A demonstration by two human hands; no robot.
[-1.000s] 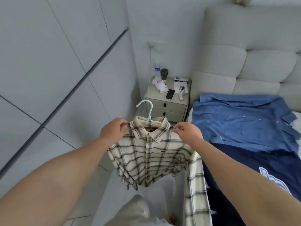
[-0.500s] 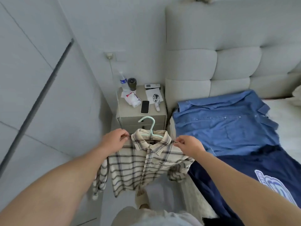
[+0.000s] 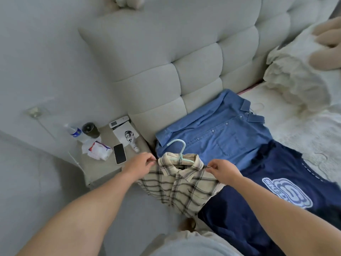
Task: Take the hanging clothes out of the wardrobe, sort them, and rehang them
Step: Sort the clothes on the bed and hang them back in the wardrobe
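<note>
A cream plaid shirt (image 3: 180,187) on a mint green hanger (image 3: 180,150) hangs between my hands at the bed's near left corner. My left hand (image 3: 139,164) pinches its left shoulder and my right hand (image 3: 223,169) pinches its right shoulder. Its lower part drapes over the bed edge. A blue denim shirt (image 3: 214,133) lies flat on the bed by the headboard. Below it, a navy T-shirt (image 3: 262,196) with a pale blue print is spread out.
A bedside table (image 3: 99,170) on the left holds a phone (image 3: 119,153), a water bottle (image 3: 73,131), a dark cup (image 3: 90,129), papers and a remote. The padded headboard (image 3: 166,61) rises behind. Crumpled white bedding (image 3: 295,80) lies at the right.
The view has swung right from the wardrobe doors toward the bed. Both hands have carried the plaid shirt rightward, from beside the bedside table to over the bed's corner.
</note>
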